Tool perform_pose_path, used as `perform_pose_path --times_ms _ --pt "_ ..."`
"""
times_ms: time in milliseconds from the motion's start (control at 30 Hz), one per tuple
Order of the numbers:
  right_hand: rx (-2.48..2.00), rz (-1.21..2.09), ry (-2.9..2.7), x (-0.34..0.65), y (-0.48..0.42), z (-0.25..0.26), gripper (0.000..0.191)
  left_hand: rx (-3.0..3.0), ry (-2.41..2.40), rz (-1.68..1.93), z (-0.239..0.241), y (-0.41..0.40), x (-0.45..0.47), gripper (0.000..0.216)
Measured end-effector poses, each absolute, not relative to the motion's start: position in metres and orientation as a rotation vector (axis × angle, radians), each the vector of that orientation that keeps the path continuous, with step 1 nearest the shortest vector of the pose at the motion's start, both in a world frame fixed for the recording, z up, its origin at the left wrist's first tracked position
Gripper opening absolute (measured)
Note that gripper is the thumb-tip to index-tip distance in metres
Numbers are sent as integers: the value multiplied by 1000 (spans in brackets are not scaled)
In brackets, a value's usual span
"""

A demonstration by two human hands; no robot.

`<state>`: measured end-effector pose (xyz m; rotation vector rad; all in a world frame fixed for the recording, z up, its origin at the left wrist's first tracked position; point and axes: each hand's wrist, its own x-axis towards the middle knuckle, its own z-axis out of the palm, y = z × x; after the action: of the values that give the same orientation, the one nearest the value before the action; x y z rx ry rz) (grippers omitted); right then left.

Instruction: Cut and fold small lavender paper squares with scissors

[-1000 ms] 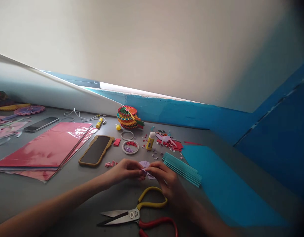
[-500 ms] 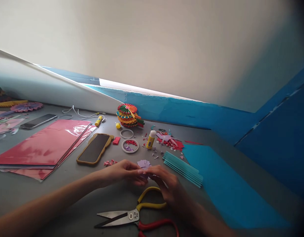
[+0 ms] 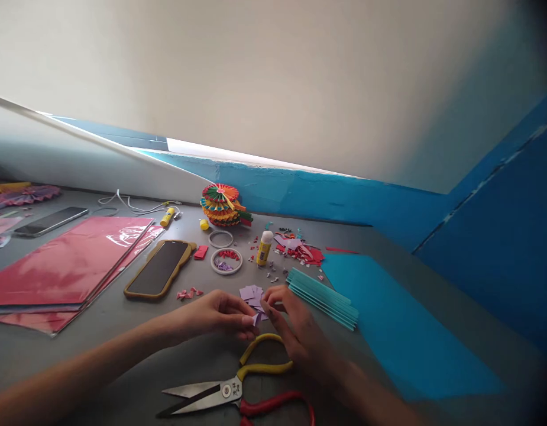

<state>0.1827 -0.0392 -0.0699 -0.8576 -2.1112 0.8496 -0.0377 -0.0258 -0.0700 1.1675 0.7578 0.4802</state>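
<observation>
My left hand (image 3: pixel 215 316) pinches a small folded piece of light purple paper (image 3: pixel 256 319) between thumb and fingers. Close by on the right, my right hand (image 3: pixel 295 328) has its thumb and fingertips pressed together; whatever is between them is too small to make out. Just beyond both hands lies a loose pile of purple paper pieces (image 3: pixel 250 293). Scissors with one yellow and one red handle (image 3: pixel 226 390) rest open on the table below my hands, blades pointing left. Small pink folded paper bits (image 3: pixel 190 293) are scattered beyond my left wrist.
A glue stick (image 3: pixel 264 248) stands uncapped beside a ring holding red and purple bits (image 3: pixel 227 269). To the left are a phone (image 3: pixel 160 269) and red paper packs (image 3: pixel 64 260); to the right, teal strips (image 3: pixel 321 299) and a blue sheet (image 3: pixel 401 319). Behind stands a colourful pleated paper figure (image 3: pixel 223 207).
My hands have moved slightly apart, and the purple piece in my left fingers now shows. My right fingertips have drawn back from it. The whole view has shifted a little.
</observation>
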Motion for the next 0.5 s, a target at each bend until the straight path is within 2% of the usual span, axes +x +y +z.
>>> perform_pose_path --times_ms 133,500 --pt "-865 846 -2209 179 -42 -66 20 1174 723 497 -72 -30 -34 25" --pt "-851 863 -2316 177 -49 -62 16 1210 743 457 -70 -33 -33 27"
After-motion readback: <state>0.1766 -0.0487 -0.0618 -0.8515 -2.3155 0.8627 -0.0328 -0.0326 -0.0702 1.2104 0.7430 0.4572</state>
